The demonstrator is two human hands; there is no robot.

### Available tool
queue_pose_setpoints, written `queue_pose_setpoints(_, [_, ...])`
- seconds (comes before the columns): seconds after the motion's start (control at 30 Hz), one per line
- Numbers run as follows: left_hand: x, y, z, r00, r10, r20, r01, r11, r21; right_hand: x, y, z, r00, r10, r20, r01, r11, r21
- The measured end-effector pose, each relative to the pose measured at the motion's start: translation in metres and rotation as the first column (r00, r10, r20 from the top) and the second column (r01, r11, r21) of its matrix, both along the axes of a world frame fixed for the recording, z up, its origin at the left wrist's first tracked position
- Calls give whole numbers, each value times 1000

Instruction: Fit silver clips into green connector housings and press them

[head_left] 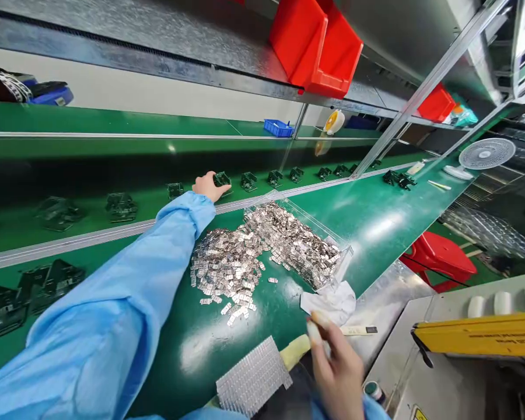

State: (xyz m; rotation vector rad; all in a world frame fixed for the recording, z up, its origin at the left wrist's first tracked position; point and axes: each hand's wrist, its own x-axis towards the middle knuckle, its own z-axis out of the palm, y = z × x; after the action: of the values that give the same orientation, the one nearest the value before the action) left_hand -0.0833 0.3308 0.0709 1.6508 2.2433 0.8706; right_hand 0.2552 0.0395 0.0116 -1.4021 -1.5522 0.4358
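Observation:
My left hand (210,187), in a light blue sleeve, reaches to the conveyor strip at the back. Its thumb and fingers grip a small dark circuit board assembly (221,179). My right hand (339,370) is near the front edge, fingers pinched together; what they hold, if anything, cannot be made out. Just beyond it lies a crumpled white cloth or paper (332,302). Between the hands, small silvery metal pieces lie in a loose pile (227,262), with more in a clear plastic tray (347,254). A grey gridded block (254,379) is left of my right hand.
Several dark assemblies (248,181) stand along the strip, and others (56,286) lie at the left. Above hangs a metal shelf with a red bin (315,46). A white fan (485,154), a red stool (441,256) and a yellow bar (481,337) are to the right.

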Motion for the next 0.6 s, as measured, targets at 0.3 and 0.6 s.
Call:
queue_pose_setpoints(0.3, [-62, -4, -11, 959, 94, -267, -114, 992, -60, -56, 98, -19, 923, 105, 370, -50, 987, -156])
queue_pose_setpoints(0.6, [-59, -58, 32, 931, 77, -356, -132, 982, -134, -46, 99, -33, 997, 68, -21, -70, 988, -138])
